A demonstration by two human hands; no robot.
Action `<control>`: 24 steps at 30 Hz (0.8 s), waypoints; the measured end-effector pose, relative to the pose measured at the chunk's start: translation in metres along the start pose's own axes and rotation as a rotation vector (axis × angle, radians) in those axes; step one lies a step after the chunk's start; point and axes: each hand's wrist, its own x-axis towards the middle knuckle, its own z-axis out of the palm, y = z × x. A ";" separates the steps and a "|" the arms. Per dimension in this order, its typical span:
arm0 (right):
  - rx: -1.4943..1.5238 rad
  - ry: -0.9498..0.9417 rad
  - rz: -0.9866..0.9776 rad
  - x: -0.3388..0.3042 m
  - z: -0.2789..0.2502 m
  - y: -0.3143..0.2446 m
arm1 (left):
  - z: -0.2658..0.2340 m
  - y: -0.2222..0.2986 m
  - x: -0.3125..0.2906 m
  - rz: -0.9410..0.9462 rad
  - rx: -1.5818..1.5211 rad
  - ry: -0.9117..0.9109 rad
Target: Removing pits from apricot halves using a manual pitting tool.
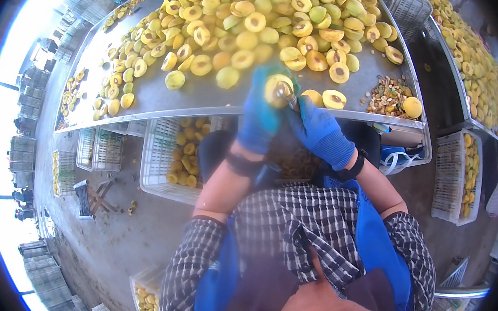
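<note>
Just above the near edge of the metal table, my left hand [260, 111], in a blue and green glove, is closed around a yellow peach half [274, 88]. Its cut face is turned up, and the hand is somewhat blurred. My right hand [321, 133], also gloved in blue, grips a small metal pitting tool [291, 101]. The tool's tip meets the cut face of the fruit; its handle is hidden in my fingers. Right beside my right hand lie a cut peach half [334, 99] and another partly covered piece [312, 97].
Peach halves [203, 65] are heaped across the table [166, 100]. Loose pits [387, 96] lie at its right corner, near one peach [412, 107]. White crates [159, 155] of fruit stand beneath. Another loaded table [474, 73] is at right; a crate [447, 175] stands below it.
</note>
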 end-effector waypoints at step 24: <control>1.704 -0.508 0.604 -0.018 -0.018 -0.002 | 0.013 -0.019 -0.010 -0.530 -0.711 0.081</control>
